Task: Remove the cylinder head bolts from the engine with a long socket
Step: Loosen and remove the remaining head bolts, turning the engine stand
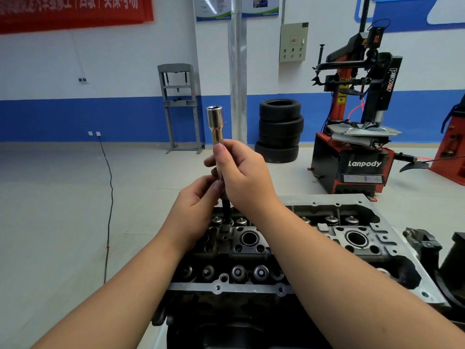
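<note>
A long chrome socket [216, 124] stands upright in the air above the engine, its open end at the top. My right hand [241, 177] grips its lower part, fingers and thumb wrapped round it. Just below, my left hand [195, 207] pinches a dark bolt shank [226, 210] that hangs out of the socket's bottom end. Beneath both hands lies the cylinder head [276, 248], grey and oily, with valve springs, spark plug wells and bolt holes showing. My forearms hide part of its middle.
A black engine part [427, 245] sits right of the cylinder head. Behind stand a stack of tyres [279, 129], a red and black tyre changer [357, 147] and a grey press frame [180, 107]. A black cable [109, 197] runs across the floor on the left.
</note>
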`<state>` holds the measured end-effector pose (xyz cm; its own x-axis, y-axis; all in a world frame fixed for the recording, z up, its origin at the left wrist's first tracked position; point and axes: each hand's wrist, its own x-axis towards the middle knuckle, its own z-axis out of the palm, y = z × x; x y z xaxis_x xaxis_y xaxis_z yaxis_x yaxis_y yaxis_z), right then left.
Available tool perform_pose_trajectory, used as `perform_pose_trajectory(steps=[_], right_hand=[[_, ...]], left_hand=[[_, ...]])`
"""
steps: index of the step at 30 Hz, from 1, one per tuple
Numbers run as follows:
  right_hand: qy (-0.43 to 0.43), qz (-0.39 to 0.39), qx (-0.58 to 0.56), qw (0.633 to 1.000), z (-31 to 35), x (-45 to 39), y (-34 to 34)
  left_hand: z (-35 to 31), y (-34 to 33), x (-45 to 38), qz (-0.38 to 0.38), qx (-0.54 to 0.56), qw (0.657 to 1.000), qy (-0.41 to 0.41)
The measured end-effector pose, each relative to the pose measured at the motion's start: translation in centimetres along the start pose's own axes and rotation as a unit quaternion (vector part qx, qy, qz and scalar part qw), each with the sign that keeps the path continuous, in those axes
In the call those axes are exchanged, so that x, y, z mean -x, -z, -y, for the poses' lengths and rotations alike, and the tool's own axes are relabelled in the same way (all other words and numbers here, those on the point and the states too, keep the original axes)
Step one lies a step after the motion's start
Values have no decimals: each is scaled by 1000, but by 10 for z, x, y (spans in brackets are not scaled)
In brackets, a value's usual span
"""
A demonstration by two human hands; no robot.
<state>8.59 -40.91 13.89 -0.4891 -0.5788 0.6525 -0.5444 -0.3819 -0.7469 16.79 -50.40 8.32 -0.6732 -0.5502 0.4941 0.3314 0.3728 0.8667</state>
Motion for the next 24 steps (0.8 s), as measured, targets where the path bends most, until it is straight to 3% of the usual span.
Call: perform_pose_trajectory(steps=[7, 12, 20, 24], right_hand=[[27, -16, 27, 999, 0, 1, 0], [-5, -7, -2, 1000, -1, -1, 0], [18, -34, -4, 999, -2, -1, 0], [8, -3, 4, 1000, -1, -2, 2]], left_hand=[[-1, -3, -1, -8, 2, 1000, -11], [1, -1, 0, 24, 2, 1000, -5], [-2, -3, 1, -9, -12, 1000, -13], [2, -2, 0, 10, -3, 1000, 0]])
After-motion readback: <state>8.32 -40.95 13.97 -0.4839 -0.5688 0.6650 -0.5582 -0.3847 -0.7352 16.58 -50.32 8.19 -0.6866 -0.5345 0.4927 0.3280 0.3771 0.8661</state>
